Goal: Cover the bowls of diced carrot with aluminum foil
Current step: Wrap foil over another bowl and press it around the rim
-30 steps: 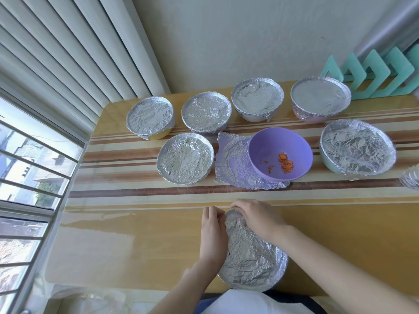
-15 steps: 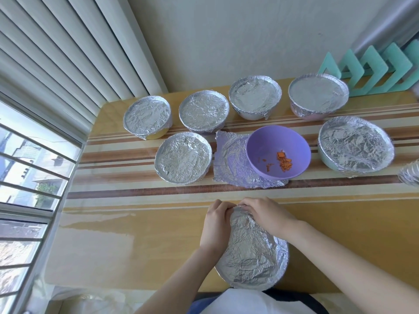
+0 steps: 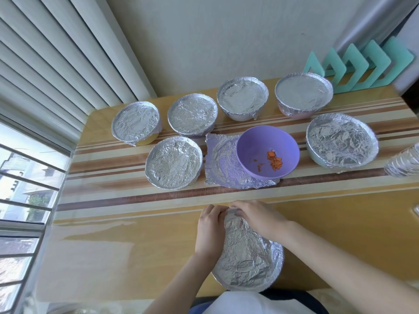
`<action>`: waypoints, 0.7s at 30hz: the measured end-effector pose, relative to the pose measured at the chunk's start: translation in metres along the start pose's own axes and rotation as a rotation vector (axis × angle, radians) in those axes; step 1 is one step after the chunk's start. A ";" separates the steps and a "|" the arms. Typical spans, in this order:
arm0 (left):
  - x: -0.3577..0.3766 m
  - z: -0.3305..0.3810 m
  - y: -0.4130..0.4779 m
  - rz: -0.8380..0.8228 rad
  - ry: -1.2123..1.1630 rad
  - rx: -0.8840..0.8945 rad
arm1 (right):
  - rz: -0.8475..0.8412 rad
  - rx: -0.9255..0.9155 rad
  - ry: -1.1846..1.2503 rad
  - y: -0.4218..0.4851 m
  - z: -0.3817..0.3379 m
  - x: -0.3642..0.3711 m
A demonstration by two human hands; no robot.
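At the near bench (image 3: 113,245) edge, the left hand (image 3: 209,230) and right hand (image 3: 256,219) both gripped the foiled bowl (image 3: 247,261) at its far rim with curled fingers; a second earlier the left's lay straight. Beyond, the purple bowl (image 3: 267,141) of carrot (image 3: 275,163) stayed uncovered.

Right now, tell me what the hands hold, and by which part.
Both the left hand and the right hand pinch the near foil cover at its far edge.
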State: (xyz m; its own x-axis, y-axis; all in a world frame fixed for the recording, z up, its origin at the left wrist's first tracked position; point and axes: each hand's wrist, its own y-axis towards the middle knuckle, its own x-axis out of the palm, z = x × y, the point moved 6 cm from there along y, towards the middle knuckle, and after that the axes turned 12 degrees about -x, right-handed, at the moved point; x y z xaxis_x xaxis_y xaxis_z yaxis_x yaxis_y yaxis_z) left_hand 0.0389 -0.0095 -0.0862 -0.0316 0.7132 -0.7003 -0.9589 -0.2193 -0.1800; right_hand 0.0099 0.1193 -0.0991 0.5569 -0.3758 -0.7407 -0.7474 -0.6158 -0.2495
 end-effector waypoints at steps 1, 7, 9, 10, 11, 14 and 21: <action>-0.001 0.000 0.000 0.006 -0.002 -0.002 | 0.011 -0.002 -0.004 0.002 -0.002 0.000; -0.004 -0.007 -0.004 0.029 -0.036 -0.042 | -0.019 -0.027 -0.080 0.013 -0.012 -0.005; -0.005 -0.011 -0.004 0.019 -0.068 -0.094 | -0.034 -0.043 -0.073 0.012 -0.014 -0.002; -0.005 -0.012 -0.005 0.004 -0.069 -0.110 | -0.031 -0.044 -0.054 0.010 -0.015 -0.001; -0.005 -0.014 -0.005 -0.016 -0.061 -0.119 | -0.015 -0.042 -0.029 0.008 -0.014 -0.003; -0.008 -0.018 -0.006 -0.043 -0.030 -0.115 | 0.056 -0.014 0.010 0.000 -0.009 -0.010; -0.011 -0.016 0.000 -0.122 -0.061 -0.109 | 0.129 0.027 0.096 -0.007 -0.001 -0.015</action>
State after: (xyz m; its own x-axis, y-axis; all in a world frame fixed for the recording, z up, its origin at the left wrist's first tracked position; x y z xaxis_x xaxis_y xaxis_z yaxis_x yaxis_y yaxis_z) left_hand 0.0434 -0.0283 -0.0894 0.0625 0.7773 -0.6260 -0.9204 -0.1976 -0.3373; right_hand 0.0070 0.1287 -0.0861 0.4868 -0.5160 -0.7048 -0.8238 -0.5394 -0.1741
